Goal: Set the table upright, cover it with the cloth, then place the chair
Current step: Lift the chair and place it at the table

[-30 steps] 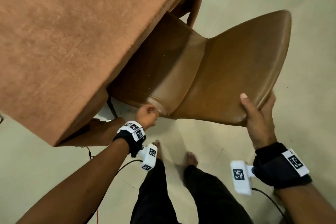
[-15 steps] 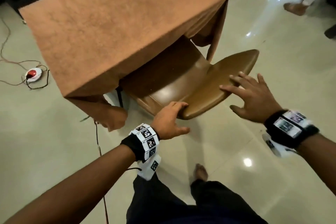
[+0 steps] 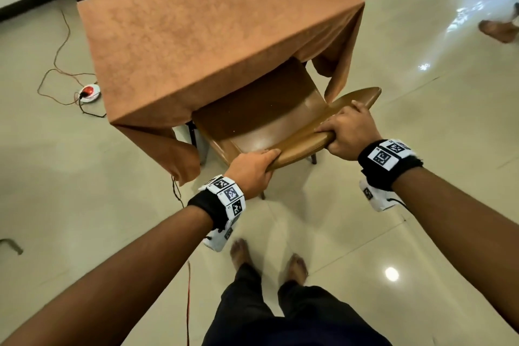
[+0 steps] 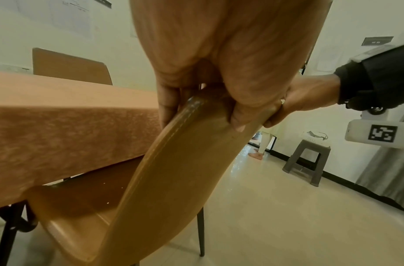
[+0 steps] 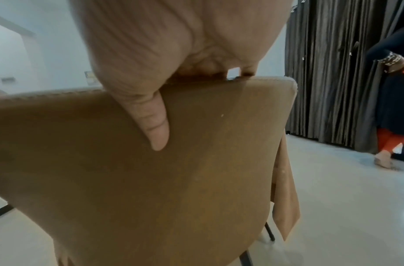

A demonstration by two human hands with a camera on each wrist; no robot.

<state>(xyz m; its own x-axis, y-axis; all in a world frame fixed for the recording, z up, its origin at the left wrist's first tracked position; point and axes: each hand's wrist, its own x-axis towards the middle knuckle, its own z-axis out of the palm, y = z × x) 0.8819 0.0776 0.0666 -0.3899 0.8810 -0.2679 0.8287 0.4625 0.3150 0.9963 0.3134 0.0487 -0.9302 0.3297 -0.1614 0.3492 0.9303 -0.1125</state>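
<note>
The table stands upright under an orange-brown cloth point(image 3: 213, 34) that drapes over its sides. A brown leather chair point(image 3: 261, 121) stands on its legs with the seat partly under the table's near edge. My left hand point(image 3: 252, 168) grips the left end of the backrest top, fingers over the front and thumb behind. My right hand point(image 3: 346, 132) grips the backrest top further right. The left wrist view shows the chair's curved back point(image 4: 173, 171) with my left hand point(image 4: 207, 100) around its top edge. My right hand's thumb point(image 5: 155, 126) presses the rear of the backrest point(image 5: 151, 180).
A red and white power socket point(image 3: 90, 91) with a trailing cable lies on the tiled floor left of the table. Another chair point(image 4: 71, 68) stands beyond the table. A grey stool point(image 4: 306, 160) is by the wall. Other people's feet point(image 3: 497, 31) are at the far right. My bare feet point(image 3: 269, 261) stand behind the chair.
The chair went from tilted back to standing upright at the table. My right hand, open above the backrest half a second ago, now grips its top; my left hand took a fuller grip.
</note>
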